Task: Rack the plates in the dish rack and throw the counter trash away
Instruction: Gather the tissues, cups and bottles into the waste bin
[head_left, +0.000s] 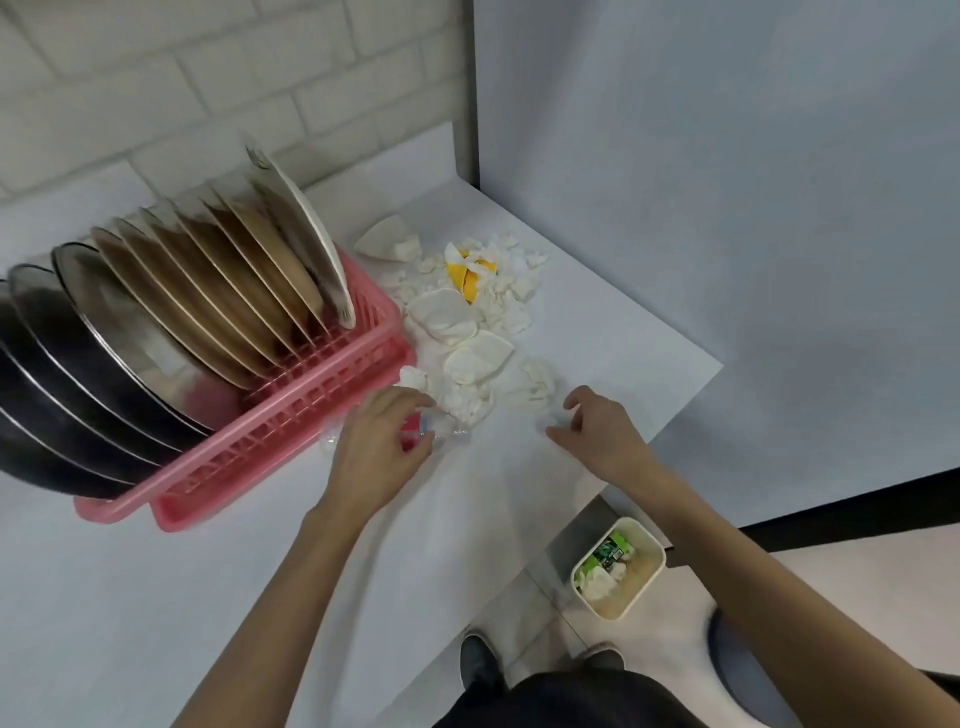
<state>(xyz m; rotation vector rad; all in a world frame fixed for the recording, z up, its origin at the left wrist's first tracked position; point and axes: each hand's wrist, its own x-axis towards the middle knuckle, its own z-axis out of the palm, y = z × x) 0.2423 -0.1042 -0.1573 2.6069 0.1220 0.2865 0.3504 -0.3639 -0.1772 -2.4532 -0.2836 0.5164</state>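
One hand (376, 441), the left, around bottle (441, 435)

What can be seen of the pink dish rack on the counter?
The pink plastic dish rack is rectangular, with slatted lattice walls, a rounded rim and a tray-like base. It stands on the white counter. Dark metal plates, tan plates and one white plate stand tilted on edge in a row inside it. White paper scraps lie just right of it. The left hand, gripping a clear plastic bottle, is by its near right corner; whether it touches the rack is unclear.
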